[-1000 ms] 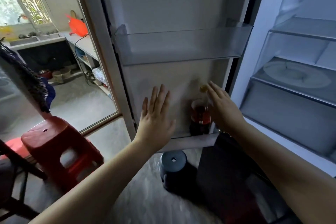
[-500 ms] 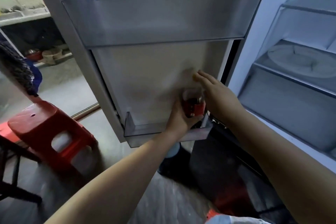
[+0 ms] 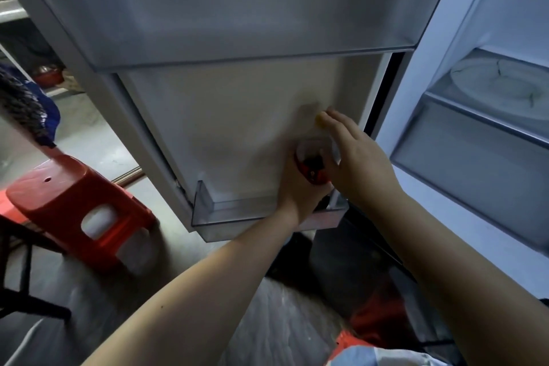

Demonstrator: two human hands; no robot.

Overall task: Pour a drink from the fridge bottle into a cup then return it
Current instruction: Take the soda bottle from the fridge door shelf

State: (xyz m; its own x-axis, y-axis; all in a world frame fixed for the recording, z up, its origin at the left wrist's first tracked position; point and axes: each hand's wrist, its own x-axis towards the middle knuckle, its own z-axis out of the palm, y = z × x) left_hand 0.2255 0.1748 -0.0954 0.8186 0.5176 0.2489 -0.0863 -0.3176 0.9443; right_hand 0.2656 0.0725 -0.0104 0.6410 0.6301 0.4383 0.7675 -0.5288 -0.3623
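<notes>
1. The bottle (image 3: 312, 168) stands in the lowest door bin (image 3: 237, 211), at the bin's hinge-side end, the end nearest the fridge cabinet. Its long axis runs upright, with the yellow cap (image 3: 320, 123) up against the door's inner panel and a red label around the body.

2. My left hand (image 3: 297, 190) is wrapped around the bottle's body from the side away from the cabinet; my fingers on that hand are closed on it, and I judge this the carrying grip.

3. My right hand (image 3: 359, 163) lies against the bottle's cabinet side, fingers extended and fairly flat, fingertips reaching up to the cap. Whether it grips or only steadies, I cannot tell; the bottle hides the inner side of the palm.

4. Both hands touch the bottle, so neither is nearer. The move ahead, as I judge it, is a straight lift along the bottle's axis until its base clears the bin's clear front wall.

5. Above the bottle the upper door shelf (image 3: 237, 38) overhangs, so headroom for the lift is limited; I would tip the bottle outward early.

6. Beyond the bin: a red stool (image 3: 74, 187) on the floor on the far side from the cabinet, and the open fridge shelves (image 3: 487, 116) on the cabinet side. No cup or bench shows here.
</notes>
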